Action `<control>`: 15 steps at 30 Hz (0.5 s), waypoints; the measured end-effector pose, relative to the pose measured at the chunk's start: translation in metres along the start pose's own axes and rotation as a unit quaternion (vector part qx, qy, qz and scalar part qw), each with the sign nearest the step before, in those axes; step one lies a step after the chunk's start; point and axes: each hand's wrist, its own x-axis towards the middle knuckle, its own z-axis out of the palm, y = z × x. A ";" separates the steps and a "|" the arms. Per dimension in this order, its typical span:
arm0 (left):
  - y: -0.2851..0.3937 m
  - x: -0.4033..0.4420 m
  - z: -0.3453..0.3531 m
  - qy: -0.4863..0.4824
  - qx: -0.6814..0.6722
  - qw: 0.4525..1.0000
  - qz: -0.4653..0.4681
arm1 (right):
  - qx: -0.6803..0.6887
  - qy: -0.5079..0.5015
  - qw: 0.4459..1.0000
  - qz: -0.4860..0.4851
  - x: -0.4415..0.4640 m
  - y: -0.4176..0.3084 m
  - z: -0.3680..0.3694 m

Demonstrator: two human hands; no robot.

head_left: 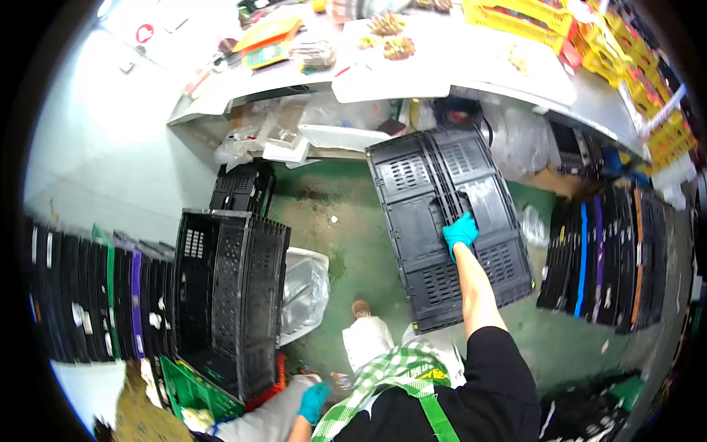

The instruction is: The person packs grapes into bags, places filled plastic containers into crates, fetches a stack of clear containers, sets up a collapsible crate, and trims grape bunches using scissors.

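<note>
Head view: right hand (461, 234) on folded crate (420, 225).

- And here's the right hand (461, 232), in a snug teal glove!
- Matching teal on the left hand (314, 401), too.
- Up the arm now: a plain black short sleeve (504, 361), same as the black top (401, 423).
- Over it, a green-and-white checked apron (353, 401) with white and yellow markings.
- Bright green strap (438, 420) there!
- Down low, pale trousers (368, 340), brownish shoe tip (361, 307).
</note>
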 end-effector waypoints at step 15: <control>0.326 0.124 -0.196 -0.059 0.011 0.955 0.289 | -0.029 -0.042 0.996 0.068 -0.049 0.011 0.017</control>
